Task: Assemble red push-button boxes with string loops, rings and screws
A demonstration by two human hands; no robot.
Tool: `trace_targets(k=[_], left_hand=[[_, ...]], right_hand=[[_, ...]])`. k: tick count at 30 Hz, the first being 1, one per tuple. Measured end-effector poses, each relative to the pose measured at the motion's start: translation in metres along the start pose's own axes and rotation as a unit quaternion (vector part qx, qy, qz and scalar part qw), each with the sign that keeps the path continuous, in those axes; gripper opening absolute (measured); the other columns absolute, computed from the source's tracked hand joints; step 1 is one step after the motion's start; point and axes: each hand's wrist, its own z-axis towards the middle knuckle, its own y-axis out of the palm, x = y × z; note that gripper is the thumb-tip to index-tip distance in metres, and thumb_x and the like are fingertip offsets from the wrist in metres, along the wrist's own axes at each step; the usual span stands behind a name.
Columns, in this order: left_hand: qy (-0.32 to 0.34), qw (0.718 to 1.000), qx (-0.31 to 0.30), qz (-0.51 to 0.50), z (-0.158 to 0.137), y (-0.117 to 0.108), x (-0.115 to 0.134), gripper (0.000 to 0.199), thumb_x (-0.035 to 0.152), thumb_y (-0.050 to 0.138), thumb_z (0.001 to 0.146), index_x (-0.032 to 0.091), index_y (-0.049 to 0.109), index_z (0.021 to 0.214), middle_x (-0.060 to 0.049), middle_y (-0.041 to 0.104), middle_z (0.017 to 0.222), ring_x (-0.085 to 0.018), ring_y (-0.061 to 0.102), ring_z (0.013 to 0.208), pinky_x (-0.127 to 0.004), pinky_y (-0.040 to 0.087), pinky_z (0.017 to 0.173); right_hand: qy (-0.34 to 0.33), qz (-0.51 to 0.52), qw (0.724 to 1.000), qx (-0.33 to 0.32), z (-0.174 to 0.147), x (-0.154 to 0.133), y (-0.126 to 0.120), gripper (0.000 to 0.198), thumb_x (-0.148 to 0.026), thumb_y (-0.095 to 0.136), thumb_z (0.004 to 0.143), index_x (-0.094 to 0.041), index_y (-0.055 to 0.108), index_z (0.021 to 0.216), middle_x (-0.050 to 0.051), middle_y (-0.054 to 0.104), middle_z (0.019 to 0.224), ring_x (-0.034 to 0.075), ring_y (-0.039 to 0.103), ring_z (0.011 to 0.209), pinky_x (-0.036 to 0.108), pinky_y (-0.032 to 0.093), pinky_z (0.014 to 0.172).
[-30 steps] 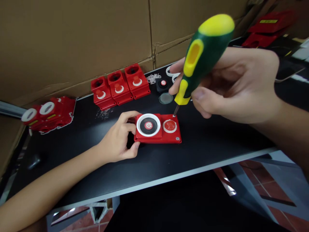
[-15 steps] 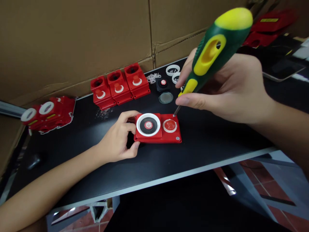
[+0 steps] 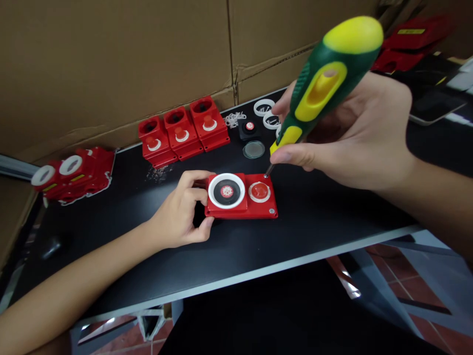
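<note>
A red box-shaped device (image 3: 242, 209) lies on the black table, with a white-ringed black dial on its left part and a round red dome on its right part. My left hand (image 3: 185, 212) grips its left end between thumb and fingers. In my right hand (image 3: 354, 133) is a green and yellow screwdriver (image 3: 332, 59), tilted with its handle up to the right. Its tip meets a screw (image 3: 266, 176) at the device's far right corner. Another screw (image 3: 272, 211) sits in the near right corner.
Behind stand three red housings (image 3: 181, 133) in a row. White rings (image 3: 263, 106) holding screws, a small black part (image 3: 250, 127) and a clear disc (image 3: 253, 149) lie beside them. More red devices (image 3: 77, 172) are at the left. A cardboard wall (image 3: 118, 59) closes the back.
The screwdriver handle has turned about its axis, and my right hand has shifted with it, its fingers loosened a little. My left hand and the device stay almost in place.
</note>
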Motion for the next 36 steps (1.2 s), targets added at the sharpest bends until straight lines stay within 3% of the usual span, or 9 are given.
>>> trace_targets(k=[6,13,17,20,23,26,30,33,36], left_hand=[[-0.001,1.000,0.003,0.000,-0.001,0.000,-0.001,0.036,0.026,0.077,0.094,0.028,0.053,0.120,-0.016,0.061,0.145,-0.036,0.073,0.129,-0.055,0.071,0.098],[-0.003,1.000,0.005,-0.007,-0.002,0.001,-0.002,0.036,0.026,0.078,0.095,0.028,0.052,0.119,-0.017,0.061,0.147,-0.036,0.074,0.130,-0.055,0.072,0.098],[-0.002,1.000,0.009,-0.012,-0.003,0.000,-0.002,0.034,0.027,0.078,0.096,0.027,0.053,0.119,-0.018,0.061,0.146,-0.038,0.074,0.134,-0.055,0.073,0.097],[-0.005,1.000,0.009,-0.012,-0.004,0.000,-0.003,0.035,0.025,0.081,0.094,0.027,0.055,0.118,-0.017,0.062,0.147,-0.038,0.074,0.135,-0.055,0.073,0.099],[-0.008,1.000,0.006,-0.015,-0.005,0.000,-0.003,0.031,0.026,0.081,0.095,0.027,0.056,0.115,-0.016,0.061,0.150,-0.037,0.073,0.137,-0.055,0.072,0.101],[-0.009,1.000,0.008,-0.013,-0.005,0.000,-0.003,0.030,0.027,0.080,0.096,0.027,0.057,0.115,-0.016,0.061,0.149,-0.037,0.073,0.137,-0.055,0.072,0.101],[-0.002,1.000,0.014,-0.015,-0.004,0.002,-0.005,0.042,0.027,0.085,0.093,0.028,0.052,0.118,-0.016,0.061,0.149,-0.037,0.072,0.132,-0.055,0.071,0.099],[-0.001,0.999,0.023,-0.027,-0.004,0.003,-0.007,0.051,0.029,0.087,0.093,0.031,0.044,0.120,-0.016,0.060,0.151,-0.036,0.071,0.130,-0.057,0.070,0.100],[-0.003,0.999,0.022,-0.030,-0.004,0.004,-0.007,0.051,0.032,0.085,0.095,0.032,0.041,0.121,-0.016,0.058,0.151,-0.035,0.070,0.132,-0.057,0.070,0.101]], right_hand=[[0.003,0.101,0.995,0.001,0.005,-0.007,0.004,0.049,-0.024,0.113,0.069,-0.023,0.074,0.099,-0.004,0.075,0.094,0.007,0.061,0.055,0.028,0.053,0.043],[-0.008,0.081,0.996,-0.038,0.003,-0.012,0.002,0.031,-0.008,0.086,0.089,-0.027,0.081,0.113,-0.001,0.082,0.107,0.009,0.069,0.070,0.025,0.050,0.046],[-0.032,0.068,0.995,-0.059,0.002,-0.010,-0.003,0.024,-0.018,0.083,0.097,-0.026,0.083,0.119,0.001,0.081,0.115,0.008,0.066,0.067,0.025,0.050,0.047],[-0.039,0.035,0.998,-0.034,0.004,-0.006,-0.004,0.015,-0.027,0.092,0.096,-0.023,0.082,0.107,0.001,0.077,0.102,0.008,0.066,0.069,0.025,0.051,0.052],[-0.030,0.006,0.999,-0.026,0.008,-0.003,-0.003,0.033,-0.035,0.104,0.086,-0.022,0.074,0.089,0.001,0.076,0.095,0.010,0.067,0.071,0.026,0.054,0.055],[-0.026,0.006,0.999,-0.020,0.009,-0.004,-0.003,0.045,-0.043,0.111,0.074,-0.023,0.073,0.085,0.002,0.079,0.098,0.013,0.071,0.078,0.028,0.060,0.059],[-0.007,0.066,0.998,0.008,0.008,-0.009,0.001,0.046,-0.034,0.115,0.067,-0.026,0.078,0.093,-0.003,0.077,0.097,0.008,0.066,0.069,0.026,0.059,0.053],[0.008,0.076,0.997,0.007,0.006,-0.014,0.004,0.042,-0.031,0.111,0.073,-0.028,0.079,0.100,-0.002,0.080,0.102,0.010,0.066,0.067,0.026,0.056,0.046],[0.010,0.055,0.998,0.000,0.003,-0.018,0.005,0.031,-0.024,0.100,0.085,-0.029,0.080,0.108,-0.001,0.082,0.105,0.013,0.077,0.081,0.024,0.061,0.053]])
